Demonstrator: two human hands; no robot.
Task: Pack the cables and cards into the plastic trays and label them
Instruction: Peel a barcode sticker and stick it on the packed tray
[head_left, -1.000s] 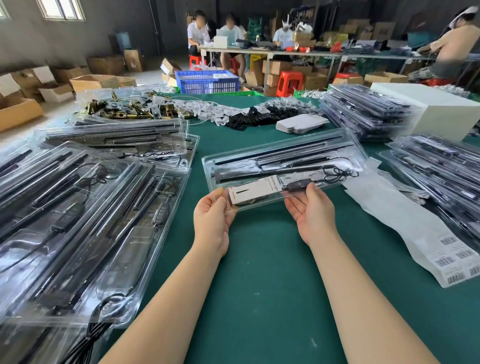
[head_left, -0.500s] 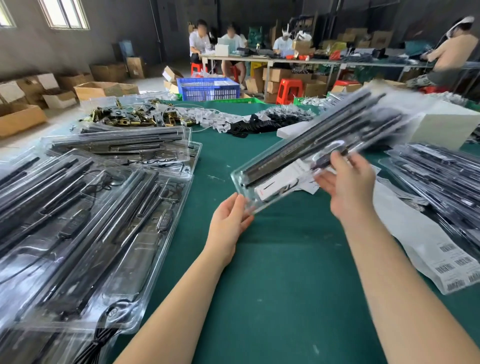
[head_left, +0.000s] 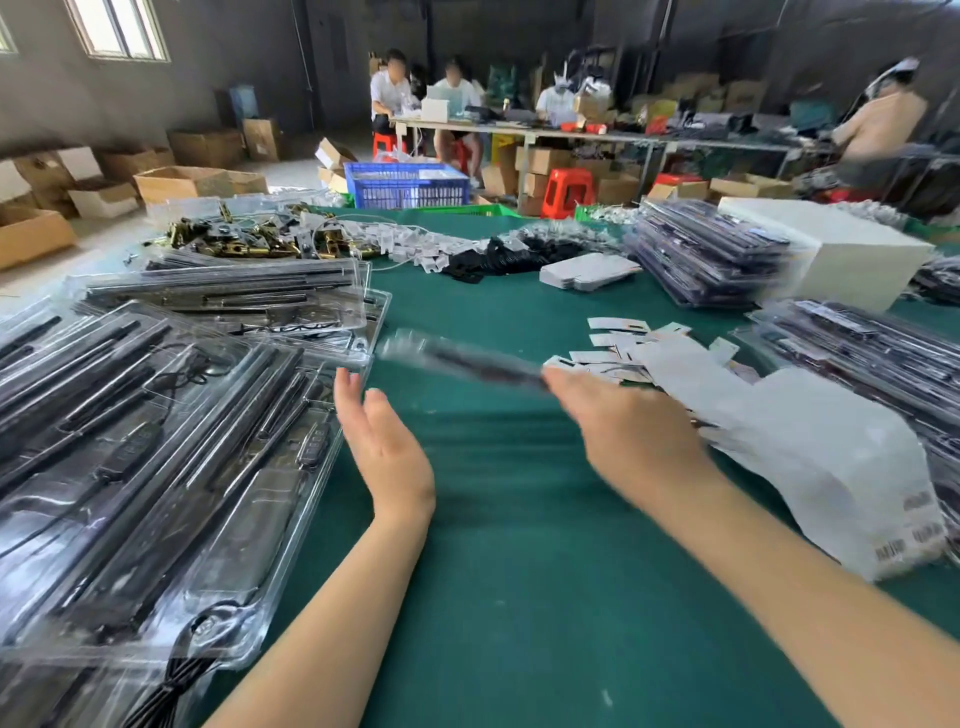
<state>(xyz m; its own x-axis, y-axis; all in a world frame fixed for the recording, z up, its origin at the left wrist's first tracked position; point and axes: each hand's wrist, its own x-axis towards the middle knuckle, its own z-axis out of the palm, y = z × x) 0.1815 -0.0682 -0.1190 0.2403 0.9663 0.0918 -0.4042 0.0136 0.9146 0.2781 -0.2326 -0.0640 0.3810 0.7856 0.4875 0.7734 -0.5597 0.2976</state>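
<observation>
Tray in hand: a blurred clear plastic tray with dark rods inside, seen nearly edge-on, held above the middle of the green surface; its far end points left toward the stacked trays.
Right hand: back of the hand up, at the tray's right end; whether the fingers grip it cannot be told, since the blur hides them.
Left hand: released, fingers straight, palm facing right, holding nothing, just beside the right edge of the left stack.
Left stack: filled trays overlapping, their edges reaching to the surface's near left border.
Cards: small white cards scattered just beyond the right hand.
Label sheets: white sheets with barcodes lying to the right of the right hand.
Right stacks: packed trays along the right edge, another pile farther back.
Open room: bare green cloth between the two forearms and toward the near edge.
</observation>
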